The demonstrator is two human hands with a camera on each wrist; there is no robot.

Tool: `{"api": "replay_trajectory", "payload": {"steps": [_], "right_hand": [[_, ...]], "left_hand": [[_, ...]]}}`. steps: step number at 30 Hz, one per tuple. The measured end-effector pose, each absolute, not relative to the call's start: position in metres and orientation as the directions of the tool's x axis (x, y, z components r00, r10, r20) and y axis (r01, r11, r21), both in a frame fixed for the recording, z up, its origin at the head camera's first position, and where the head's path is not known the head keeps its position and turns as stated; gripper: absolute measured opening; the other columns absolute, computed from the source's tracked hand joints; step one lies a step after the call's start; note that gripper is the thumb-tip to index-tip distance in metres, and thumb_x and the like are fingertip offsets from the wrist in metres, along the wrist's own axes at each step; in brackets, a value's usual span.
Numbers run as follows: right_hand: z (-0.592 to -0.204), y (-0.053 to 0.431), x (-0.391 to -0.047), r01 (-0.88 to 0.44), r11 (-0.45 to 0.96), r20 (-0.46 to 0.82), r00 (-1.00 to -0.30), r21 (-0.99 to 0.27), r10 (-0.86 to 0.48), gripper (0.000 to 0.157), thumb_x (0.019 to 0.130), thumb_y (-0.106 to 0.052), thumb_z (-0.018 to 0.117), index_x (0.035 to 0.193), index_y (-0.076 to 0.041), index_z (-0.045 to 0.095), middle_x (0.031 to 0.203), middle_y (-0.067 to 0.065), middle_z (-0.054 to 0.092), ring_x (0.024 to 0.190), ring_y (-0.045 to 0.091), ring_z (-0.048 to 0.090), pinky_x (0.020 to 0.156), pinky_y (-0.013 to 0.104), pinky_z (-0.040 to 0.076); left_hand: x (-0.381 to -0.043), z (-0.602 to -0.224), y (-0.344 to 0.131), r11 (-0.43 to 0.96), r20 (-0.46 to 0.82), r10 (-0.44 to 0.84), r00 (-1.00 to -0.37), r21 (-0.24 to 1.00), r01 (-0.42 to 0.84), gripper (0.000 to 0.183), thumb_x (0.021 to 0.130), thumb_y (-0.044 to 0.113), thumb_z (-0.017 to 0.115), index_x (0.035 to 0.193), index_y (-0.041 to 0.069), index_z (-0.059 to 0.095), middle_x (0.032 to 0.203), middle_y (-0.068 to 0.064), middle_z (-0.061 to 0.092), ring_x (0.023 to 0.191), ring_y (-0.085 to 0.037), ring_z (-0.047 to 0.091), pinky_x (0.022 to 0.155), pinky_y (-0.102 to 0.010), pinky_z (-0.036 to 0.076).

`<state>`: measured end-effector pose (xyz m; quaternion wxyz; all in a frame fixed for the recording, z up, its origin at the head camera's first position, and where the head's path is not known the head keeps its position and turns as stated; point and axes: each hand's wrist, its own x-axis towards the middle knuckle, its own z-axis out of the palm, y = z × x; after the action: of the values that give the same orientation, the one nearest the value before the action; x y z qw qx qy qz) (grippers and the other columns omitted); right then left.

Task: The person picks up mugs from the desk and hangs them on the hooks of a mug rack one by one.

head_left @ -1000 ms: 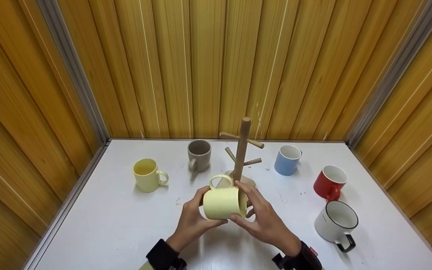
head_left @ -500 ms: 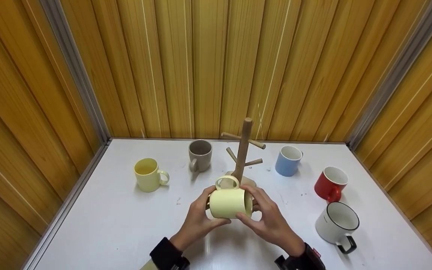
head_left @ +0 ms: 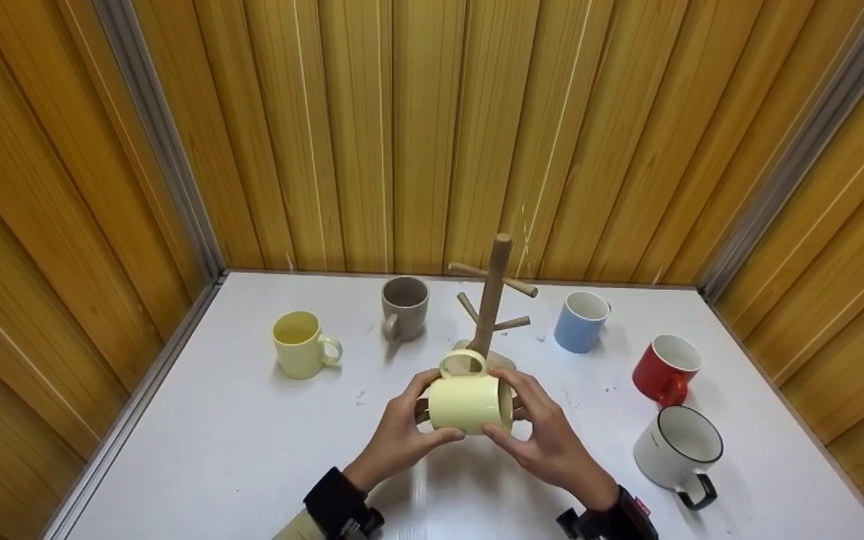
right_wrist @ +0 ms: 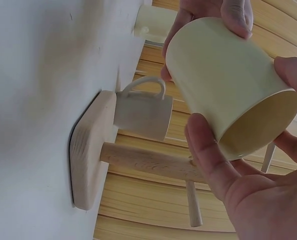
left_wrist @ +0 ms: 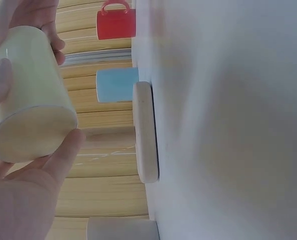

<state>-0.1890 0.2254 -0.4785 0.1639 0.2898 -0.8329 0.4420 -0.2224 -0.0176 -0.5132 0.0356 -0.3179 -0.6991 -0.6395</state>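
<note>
Both hands hold a pale yellow mug (head_left: 465,405) on its side above the table, its handle up and its mouth toward the right. My left hand (head_left: 400,431) grips the base end; in the left wrist view the mug's round bottom (left_wrist: 34,134) shows between fingers and thumb. Around the rim end my right hand (head_left: 544,435) curls, thumb in front; the right wrist view looks into the open mouth (right_wrist: 261,125). Just behind the mug stands a wooden mug tree (head_left: 492,292) with bare pegs, its base partly hidden by the mug.
On the white table (head_left: 252,435) stand a yellow mug (head_left: 299,346) at left, a grey-brown mug (head_left: 405,307) behind, a blue mug (head_left: 580,322), a red mug (head_left: 664,369) and a white black-rimmed mug (head_left: 676,448) at right. Wood-patterned walls (head_left: 372,135) enclose the table.
Both hands have carried the pale yellow mug a little to the right in the head view, turning it slightly so its mouth faces more sideways. The standing mugs and mug tree stay in place.
</note>
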Motion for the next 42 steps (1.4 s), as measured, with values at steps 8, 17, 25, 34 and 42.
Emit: {"api": "replay_trajectory", "payload": {"steps": [8,17,25,34,42], "right_hand": [[-0.461,0.215,-0.18,-0.657,0.441,0.583,-0.751,-0.612,-0.309,0.07,0.082,-0.002,0.085,0.144,0.002,0.051,0.132,0.016,0.057,0.098,0.021,0.065,0.07,0.038,0.063],[-0.483,0.226,-0.193,-0.64,0.463,0.556,-0.766,-0.613,-0.323,0.075,0.086,-0.015,0.085,0.151,-0.017,0.046,0.135,0.005,0.055,0.101,0.018,0.065,0.073,0.03,0.062],[-0.484,0.227,-0.198,-0.655,0.444,0.564,-0.754,-0.611,-0.336,0.072,0.09,-0.02,0.082,0.152,-0.019,0.046,0.136,0.005,0.055,0.099,0.019,0.066,0.074,0.033,0.063],[-0.487,0.228,-0.201,-0.644,0.453,0.551,-0.764,-0.616,-0.336,0.071,0.09,-0.022,0.082,0.152,-0.018,0.046,0.142,0.005,0.053,0.102,0.022,0.065,0.074,0.035,0.063],[-0.49,0.229,-0.206,-0.607,0.475,0.52,-0.794,-0.637,-0.315,0.073,0.091,-0.025,0.081,0.154,-0.019,0.044,0.14,0.007,0.053,0.101,0.021,0.065,0.075,0.035,0.063]], "left_hand": [[-0.225,-0.515,-0.015,-0.026,0.455,0.396,-0.797,0.873,0.486,0.082,0.08,0.016,0.089,0.147,0.005,0.045,0.138,-0.012,0.059,0.114,-0.026,0.066,0.094,-0.035,0.058],[-0.226,-0.516,-0.012,-0.013,0.441,0.399,-0.804,0.879,0.476,0.083,0.079,0.016,0.089,0.148,0.005,0.044,0.133,-0.013,0.061,0.114,-0.026,0.066,0.092,-0.034,0.059],[-0.229,-0.518,-0.011,-0.026,0.446,0.396,-0.803,0.879,0.476,0.082,0.079,0.013,0.089,0.147,0.004,0.043,0.134,-0.014,0.06,0.113,-0.027,0.066,0.091,-0.033,0.059],[-0.232,-0.519,-0.01,-0.03,0.454,0.394,-0.799,0.876,0.482,0.082,0.079,0.011,0.088,0.147,0.001,0.043,0.137,-0.015,0.059,0.112,-0.029,0.066,0.09,-0.034,0.059],[-0.238,-0.518,-0.007,-0.027,0.427,0.406,-0.808,0.889,0.457,0.081,0.079,0.001,0.086,0.147,-0.001,0.042,0.14,-0.016,0.056,0.111,-0.03,0.066,0.089,-0.034,0.06]]}}
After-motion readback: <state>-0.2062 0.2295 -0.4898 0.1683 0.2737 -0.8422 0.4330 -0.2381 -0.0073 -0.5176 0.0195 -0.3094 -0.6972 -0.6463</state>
